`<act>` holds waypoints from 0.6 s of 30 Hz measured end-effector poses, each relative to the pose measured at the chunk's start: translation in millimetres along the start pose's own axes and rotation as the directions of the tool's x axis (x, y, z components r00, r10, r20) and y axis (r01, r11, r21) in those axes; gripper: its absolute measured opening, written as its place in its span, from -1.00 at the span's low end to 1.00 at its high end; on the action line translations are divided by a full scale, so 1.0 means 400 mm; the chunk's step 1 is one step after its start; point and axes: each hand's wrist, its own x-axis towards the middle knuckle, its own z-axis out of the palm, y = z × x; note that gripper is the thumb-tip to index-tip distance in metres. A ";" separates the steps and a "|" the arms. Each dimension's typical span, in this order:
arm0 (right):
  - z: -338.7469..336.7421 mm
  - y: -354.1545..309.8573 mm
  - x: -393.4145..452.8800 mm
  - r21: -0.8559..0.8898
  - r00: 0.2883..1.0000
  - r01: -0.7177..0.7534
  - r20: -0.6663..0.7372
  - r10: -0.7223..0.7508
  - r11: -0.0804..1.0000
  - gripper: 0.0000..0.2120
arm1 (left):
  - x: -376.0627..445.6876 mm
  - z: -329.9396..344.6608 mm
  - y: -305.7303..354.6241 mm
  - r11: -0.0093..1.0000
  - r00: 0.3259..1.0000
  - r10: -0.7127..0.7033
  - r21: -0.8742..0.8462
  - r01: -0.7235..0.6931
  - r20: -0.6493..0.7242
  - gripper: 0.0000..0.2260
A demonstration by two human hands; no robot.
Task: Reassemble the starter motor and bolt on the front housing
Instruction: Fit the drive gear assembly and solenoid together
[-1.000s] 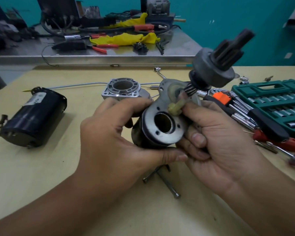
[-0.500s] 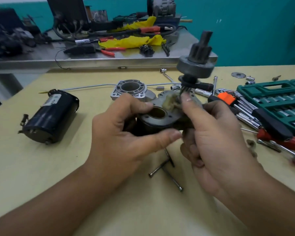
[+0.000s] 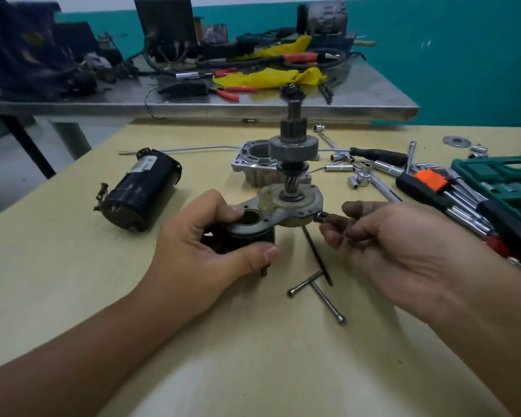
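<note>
The starter's middle plate [image 3: 306, 205] stands level on the table with the pinion drive [image 3: 293, 145] upright on its shaft. Under the plate's left end sits a black cylinder [image 3: 243, 238], and my left hand [image 3: 203, 251] grips it, index finger on the rim of the plate's round hole. My right hand [image 3: 403, 251] is at the plate's right edge, thumb and fingertips pinching a small dark bolt head [image 3: 321, 218]. The aluminium front housing [image 3: 248, 162] lies behind the assembly. The black motor body [image 3: 142, 191] lies on its side to the left.
Two long silver bolts [image 3: 316, 291] lie crossed in front of the assembly, a thin black rod [image 3: 319, 257] beside them. Sockets, wrenches and hex keys [image 3: 433, 182] spread to the right, next to a green socket case [image 3: 506, 182]. A cluttered steel bench [image 3: 253, 100] stands behind.
The assembly went from tilted in both hands to upright on the table. My right hand let go of the shaft area and moved to the plate's right edge.
</note>
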 end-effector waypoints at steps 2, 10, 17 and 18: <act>-0.001 0.004 0.009 0.040 0.995 0.101 -0.028 -0.100 0.994 -0.72 | -0.009 -0.014 -0.002 1.000 1.000 0.014 0.001 -0.014 0.013 -0.53; 0.009 0.026 -0.044 -0.166 0.733 0.680 0.133 -0.667 0.714 -0.88 | -0.020 -0.014 -0.014 0.991 0.993 0.116 0.059 -0.118 0.035 -0.60; 0.022 0.060 -0.065 -0.325 0.621 0.784 0.406 -0.671 0.529 -0.92 | -0.014 -0.006 -0.010 0.978 0.985 0.170 0.120 -0.170 0.014 -0.49; 0.021 0.064 -0.060 -0.326 0.614 0.789 0.435 -0.659 0.520 -0.95 | -0.013 -0.006 -0.011 0.977 0.986 0.168 0.130 -0.167 0.003 -0.48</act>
